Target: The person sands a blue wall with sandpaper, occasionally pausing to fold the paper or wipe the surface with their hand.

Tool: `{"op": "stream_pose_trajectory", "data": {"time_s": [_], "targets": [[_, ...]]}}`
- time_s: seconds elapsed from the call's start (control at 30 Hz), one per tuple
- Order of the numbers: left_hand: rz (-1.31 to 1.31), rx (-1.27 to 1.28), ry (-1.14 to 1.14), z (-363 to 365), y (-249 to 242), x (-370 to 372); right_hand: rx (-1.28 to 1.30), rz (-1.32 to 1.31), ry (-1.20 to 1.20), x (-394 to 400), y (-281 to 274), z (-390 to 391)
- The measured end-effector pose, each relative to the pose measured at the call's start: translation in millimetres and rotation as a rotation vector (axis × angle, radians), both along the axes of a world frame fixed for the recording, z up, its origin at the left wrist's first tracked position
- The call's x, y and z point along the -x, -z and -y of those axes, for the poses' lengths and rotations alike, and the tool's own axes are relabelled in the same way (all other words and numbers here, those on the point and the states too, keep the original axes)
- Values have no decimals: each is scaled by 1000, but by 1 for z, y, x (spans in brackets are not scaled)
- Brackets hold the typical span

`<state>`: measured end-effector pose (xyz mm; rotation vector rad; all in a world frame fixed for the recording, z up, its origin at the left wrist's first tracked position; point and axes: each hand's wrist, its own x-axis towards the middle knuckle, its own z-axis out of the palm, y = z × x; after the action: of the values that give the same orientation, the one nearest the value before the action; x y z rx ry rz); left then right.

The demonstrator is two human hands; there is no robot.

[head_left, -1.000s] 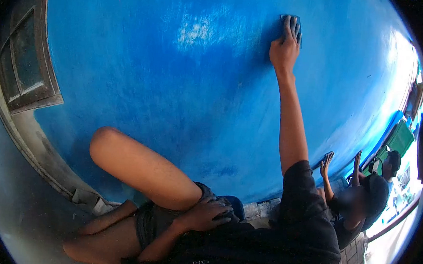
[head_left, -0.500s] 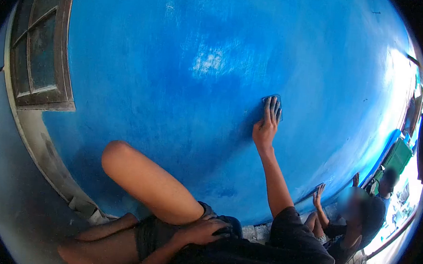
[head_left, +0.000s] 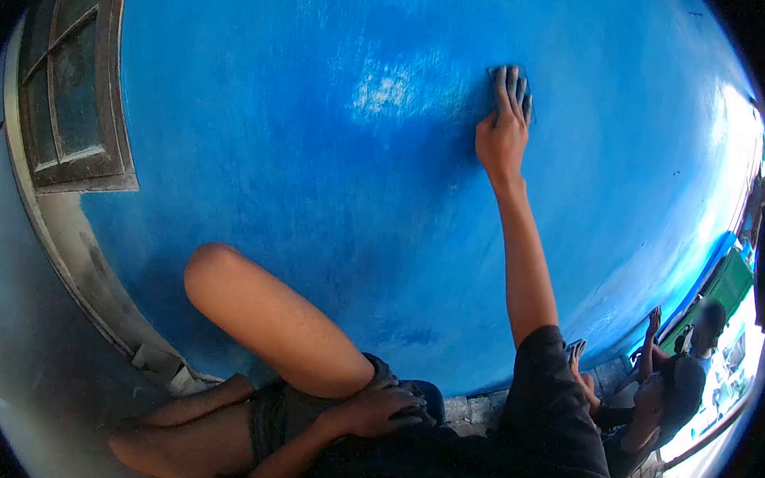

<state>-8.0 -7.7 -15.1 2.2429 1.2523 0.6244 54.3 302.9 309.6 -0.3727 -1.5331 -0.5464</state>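
Observation:
A large blue painted wall (head_left: 282, 154) fills the view in front of me. My right hand (head_left: 505, 128) is raised against it, the arm stretched upward, its fingers extended and darkened with dust. Under the fingers it holds a thin dark sheet of sandpaper (head_left: 492, 73) flat on the wall; only its edges show. My left hand (head_left: 381, 412) lies on my dark shorts at the top of my bent thigh, its fingers resting loosely and holding nothing that I can see.
At the left, a wooden-framed window (head_left: 81, 89) sits in the wall. My raised knee (head_left: 219, 268) is close to the wall. To the lower right, two other people (head_left: 653, 404) sit along the same wall with hands raised to it. A green object (head_left: 732, 282) stands beyond them.
My right hand has slid up the wall and slightly right, taking the sandpaper along. My left hand stays on my lap. The nearer co-worker's raised hand has shifted lower.

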Motion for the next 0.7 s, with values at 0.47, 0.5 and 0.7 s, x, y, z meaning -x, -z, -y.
{"op": "stream_pose_trajectory", "data": {"time_s": [0.47,0.5,0.7], "targets": [[-181,20,-42,0,-7,0,53,124,-34,23,70,33],[-183,-2,-52,-1,-10,3,91,162,-18,24,95,36],[-144,36,-43,-3,-4,3,204,232,-92,27,174,47]]}}
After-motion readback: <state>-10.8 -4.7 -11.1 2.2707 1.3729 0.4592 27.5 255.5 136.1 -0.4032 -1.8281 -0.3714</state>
